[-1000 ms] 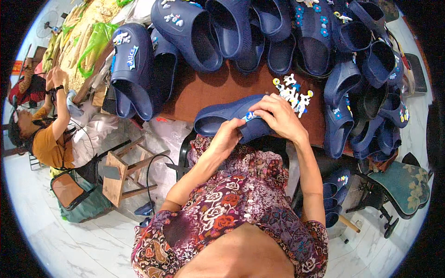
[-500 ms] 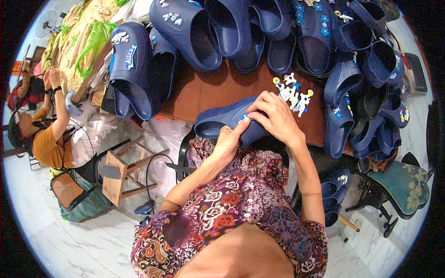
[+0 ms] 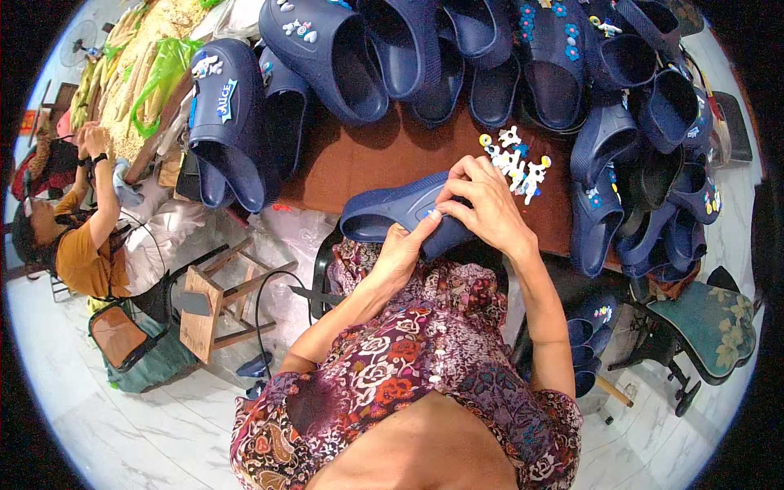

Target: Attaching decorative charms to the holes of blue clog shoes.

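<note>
A navy blue clog (image 3: 369, 219) lies tilted over my lap at the table's front edge, its heel opening to the left. My left hand (image 3: 396, 255) grips its near side, thumb on the upper. Curled over the far side and toe, my right hand (image 3: 490, 211) holds the clog too, and its thumb meets the left thumb. A small white-and-blue charm (image 3: 431, 214) shows between the two thumbs, mostly hidden by them. Just beyond my right hand, several loose white, yellow and blue charms (image 3: 516, 163) lie piled on the table.
Navy clogs with charms, one of them a charm-covered clog (image 3: 563, 65), ring the back and right of the brown table (image 3: 327, 175). A wooden stool (image 3: 200, 318) stands at left, near a seated person (image 3: 90, 253). At right is a green padded chair (image 3: 710, 327).
My hands and the clog stay nearly in place. The right fingers have shifted slightly up and left, and the thumbs now cover more of the small charm.
</note>
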`<act>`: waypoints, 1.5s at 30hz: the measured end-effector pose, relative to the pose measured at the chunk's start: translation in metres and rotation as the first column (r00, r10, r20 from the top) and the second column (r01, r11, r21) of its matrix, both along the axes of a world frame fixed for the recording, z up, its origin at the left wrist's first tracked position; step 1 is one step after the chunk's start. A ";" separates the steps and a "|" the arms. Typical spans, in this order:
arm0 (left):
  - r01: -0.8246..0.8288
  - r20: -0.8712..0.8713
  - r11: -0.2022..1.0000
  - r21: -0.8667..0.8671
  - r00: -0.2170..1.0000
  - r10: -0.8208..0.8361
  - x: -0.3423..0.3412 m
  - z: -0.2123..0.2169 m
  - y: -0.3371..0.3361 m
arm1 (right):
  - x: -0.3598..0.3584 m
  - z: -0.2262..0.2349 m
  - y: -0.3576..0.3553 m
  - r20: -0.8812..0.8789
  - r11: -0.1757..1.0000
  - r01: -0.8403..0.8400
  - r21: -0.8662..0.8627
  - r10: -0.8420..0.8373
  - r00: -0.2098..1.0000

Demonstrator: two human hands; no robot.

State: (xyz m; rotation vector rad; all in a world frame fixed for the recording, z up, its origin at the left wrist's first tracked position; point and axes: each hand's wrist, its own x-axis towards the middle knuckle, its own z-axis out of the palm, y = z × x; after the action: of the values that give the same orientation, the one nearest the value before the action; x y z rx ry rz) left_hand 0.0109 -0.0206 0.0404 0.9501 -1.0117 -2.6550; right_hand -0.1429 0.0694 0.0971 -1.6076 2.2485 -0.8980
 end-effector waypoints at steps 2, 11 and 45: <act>-0.002 0.006 1.000 0.000 1.000 0.002 -0.001 0.000 0.000 | -0.001 0.000 -0.001 0.007 1.000 0.006 -0.003 -0.006 1.000; -0.014 0.032 0.997 0.074 0.999 0.012 -0.007 0.002 0.000 | -0.007 -0.008 0.016 0.200 0.942 0.273 -0.193 -0.235 0.951; 0.314 0.352 0.949 0.015 0.887 -0.299 0.002 -0.008 -0.036 | 0.013 -0.065 0.052 0.404 0.745 0.660 -0.097 -0.576 0.711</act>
State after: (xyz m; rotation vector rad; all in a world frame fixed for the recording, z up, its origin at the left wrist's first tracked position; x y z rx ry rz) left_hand 0.0125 -0.0565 0.0328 1.3972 -1.3941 -2.7518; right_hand -0.1298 0.1212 0.0318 -0.6138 2.4980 -1.5256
